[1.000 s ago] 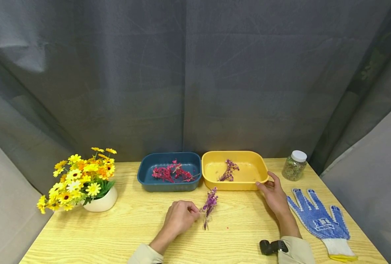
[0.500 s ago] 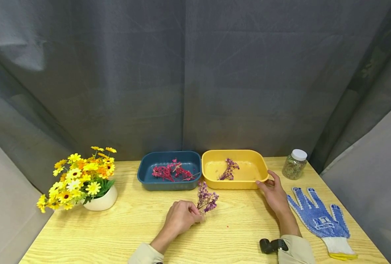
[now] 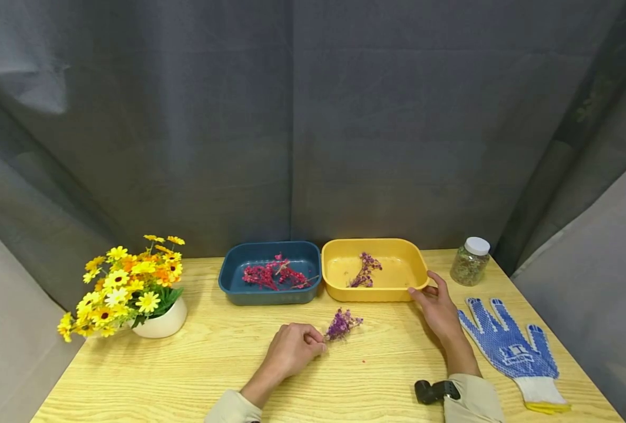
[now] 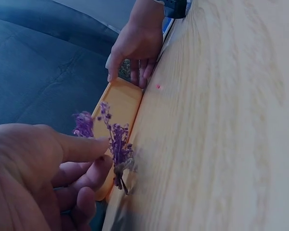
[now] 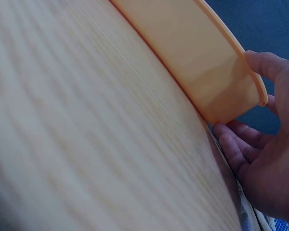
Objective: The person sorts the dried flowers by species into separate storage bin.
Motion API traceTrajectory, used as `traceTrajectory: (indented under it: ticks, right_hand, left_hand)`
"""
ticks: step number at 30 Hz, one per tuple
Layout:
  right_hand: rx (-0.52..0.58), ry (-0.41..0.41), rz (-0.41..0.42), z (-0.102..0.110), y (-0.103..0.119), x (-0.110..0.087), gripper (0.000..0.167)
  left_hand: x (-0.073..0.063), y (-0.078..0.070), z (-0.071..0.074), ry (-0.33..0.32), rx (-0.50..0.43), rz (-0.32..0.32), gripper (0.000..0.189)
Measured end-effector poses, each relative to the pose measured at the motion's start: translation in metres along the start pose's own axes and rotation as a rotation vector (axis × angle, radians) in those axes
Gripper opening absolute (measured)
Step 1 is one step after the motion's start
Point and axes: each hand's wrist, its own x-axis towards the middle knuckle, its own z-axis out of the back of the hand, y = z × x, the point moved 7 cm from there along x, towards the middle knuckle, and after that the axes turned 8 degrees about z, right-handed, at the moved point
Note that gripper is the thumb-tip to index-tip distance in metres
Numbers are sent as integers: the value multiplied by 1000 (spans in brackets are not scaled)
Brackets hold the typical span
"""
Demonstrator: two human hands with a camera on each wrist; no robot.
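Note:
My left hand [image 3: 294, 349] pinches a small sprig of purple dried flowers [image 3: 342, 325] between thumb and finger, in front of the two trays. In the left wrist view the blossoms [image 4: 120, 144] point up and the short stem ends hang below the fingertips. At the right front corner of the yellow tray [image 3: 376, 295], my right hand [image 3: 441, 311] holds the rim. The right wrist view shows the thumb on the tray's rim [image 5: 238, 50] and other fingers low by its end wall. Inside that tray lies another purple sprig [image 3: 367, 270].
A dark blue tray [image 3: 270, 298] with pink dried flowers [image 3: 262, 275] adjoins the yellow one. Potted yellow flowers [image 3: 127, 288] stand left. On the right are a white-lidded jar [image 3: 469, 264] and a blue dotted glove [image 3: 519, 352]. Grey curtain [image 3: 291, 117] hangs behind the table.
The purple sprig has turned in my left fingers, its blossoms swinging from upright to leaning right. My left hand has stayed in about the same place, and my right hand keeps its hold.

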Motion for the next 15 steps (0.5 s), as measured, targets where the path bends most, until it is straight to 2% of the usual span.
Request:
traceTrajectory:
  ticks: [9,15]
  right_hand:
    - [-1,4,2,0,0,0,91]
    - [3,4,3,0,1,0,89]
  left_hand:
    - [6,4,-8,-5,69,-35,8]
    - [5,-2,-5,-93,96,-116,10]
